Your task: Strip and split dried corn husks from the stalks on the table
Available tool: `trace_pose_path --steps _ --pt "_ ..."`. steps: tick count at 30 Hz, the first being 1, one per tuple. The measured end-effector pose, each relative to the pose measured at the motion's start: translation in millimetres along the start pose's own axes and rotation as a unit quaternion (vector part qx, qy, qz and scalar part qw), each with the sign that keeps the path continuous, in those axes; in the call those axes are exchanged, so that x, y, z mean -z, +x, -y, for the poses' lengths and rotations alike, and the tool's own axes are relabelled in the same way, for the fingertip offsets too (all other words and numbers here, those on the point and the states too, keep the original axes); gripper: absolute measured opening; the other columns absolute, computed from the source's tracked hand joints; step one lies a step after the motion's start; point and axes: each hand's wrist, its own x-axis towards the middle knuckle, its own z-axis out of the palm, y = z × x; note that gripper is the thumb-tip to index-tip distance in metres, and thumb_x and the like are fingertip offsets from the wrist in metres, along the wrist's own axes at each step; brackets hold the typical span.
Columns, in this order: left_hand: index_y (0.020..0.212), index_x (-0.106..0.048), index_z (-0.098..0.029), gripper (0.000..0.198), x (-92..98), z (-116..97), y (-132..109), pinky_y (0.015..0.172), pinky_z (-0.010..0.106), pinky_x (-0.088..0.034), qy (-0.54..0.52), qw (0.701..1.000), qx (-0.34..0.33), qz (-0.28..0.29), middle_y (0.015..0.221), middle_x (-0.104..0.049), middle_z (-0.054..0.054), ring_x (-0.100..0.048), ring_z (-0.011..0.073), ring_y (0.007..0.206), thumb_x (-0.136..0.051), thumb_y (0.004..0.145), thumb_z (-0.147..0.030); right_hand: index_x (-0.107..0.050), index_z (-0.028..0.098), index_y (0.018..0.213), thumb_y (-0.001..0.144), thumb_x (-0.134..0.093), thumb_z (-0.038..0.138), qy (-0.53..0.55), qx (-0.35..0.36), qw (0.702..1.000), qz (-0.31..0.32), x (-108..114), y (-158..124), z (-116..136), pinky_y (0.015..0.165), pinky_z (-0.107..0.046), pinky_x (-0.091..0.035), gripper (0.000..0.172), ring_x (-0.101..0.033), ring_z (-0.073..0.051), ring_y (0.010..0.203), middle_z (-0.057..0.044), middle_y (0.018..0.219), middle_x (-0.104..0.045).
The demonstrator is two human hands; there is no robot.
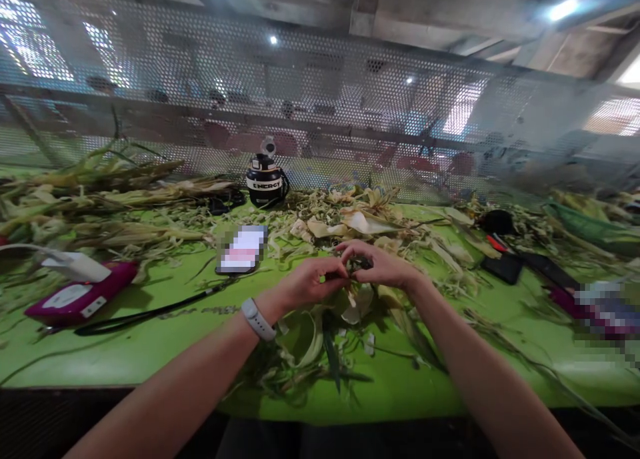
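My left hand, with a pale watch on its wrist, is closed in a pinch. Its fingertips meet those of my right hand, whose fingers are curled and closed as well. Between them is a small greenish piece of plant, mostly covered by the fingers, so its exact kind cannot be made out. Just below the hands lies a pale petal-like leaf. Curled green strips and leaf scraps are scattered on the green tabletop nearer to me.
A phone lies left of my hands, beside a purple power strip with a white plug. Behind stands a black bottle. Long husk-like leaves heap at left. A dark device lies right. A perforated metal screen closes the back.
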Motion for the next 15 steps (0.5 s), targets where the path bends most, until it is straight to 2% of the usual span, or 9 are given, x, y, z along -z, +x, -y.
trace_pose_path --steps 5,9,12,15 --pt "0.08 -0.064 -0.014 0.013 0.0 1.2 -0.1 0.067 0.021 -0.046 -0.01 1.0 0.01 0.003 0.076 -0.066 0.002 -0.058 0.0113 0.069 -0.059 0.08 -0.026 -0.064 0.017 0.074 0.066 -0.06 0.01 -0.051 0.015 0.998 -0.023 -1.9 2.2 -5.1 0.101 -0.041 -0.031 0.011 -0.049 -0.024 0.116 -0.009 0.118 -0.059" --pt "0.082 -0.065 -0.015 0.012 0.1 2.8 -0.3 0.071 0.022 -0.046 -0.012 1.0 0.019 0.021 0.08 -0.067 0.003 -0.06 0.0129 0.074 -0.058 0.081 -0.025 -0.058 0.017 0.065 0.067 -0.055 0.011 0.004 0.022 0.999 -0.032 0.6 1.2 -6.1 0.098 -0.041 -0.034 0.008 -0.049 -0.025 0.115 -0.008 0.114 -0.061" --pt "0.082 -0.065 -0.016 0.011 0.3 3.7 -0.3 0.073 0.022 -0.046 -0.007 1.0 0.011 0.027 0.081 -0.068 0.003 -0.061 0.0133 0.076 -0.057 0.082 -0.023 -0.059 0.017 0.073 0.069 -0.055 0.016 0.068 0.017 0.997 -0.012 2.3 -0.6 -4.3 0.098 -0.042 -0.034 0.006 -0.048 -0.026 0.116 -0.009 0.121 -0.057" --pt "0.081 -0.065 -0.016 0.011 0.1 4.3 -0.4 0.073 0.022 -0.046 -0.01 1.0 0.0 0.025 0.08 -0.067 0.003 -0.061 0.0132 0.076 -0.057 0.082 -0.023 -0.061 0.017 0.089 0.068 -0.061 0.02 0.063 0.018 0.998 0.014 1.6 -0.2 -4.5 0.1 -0.042 -0.03 0.021 -0.043 -0.026 0.121 -0.01 0.127 -0.051"
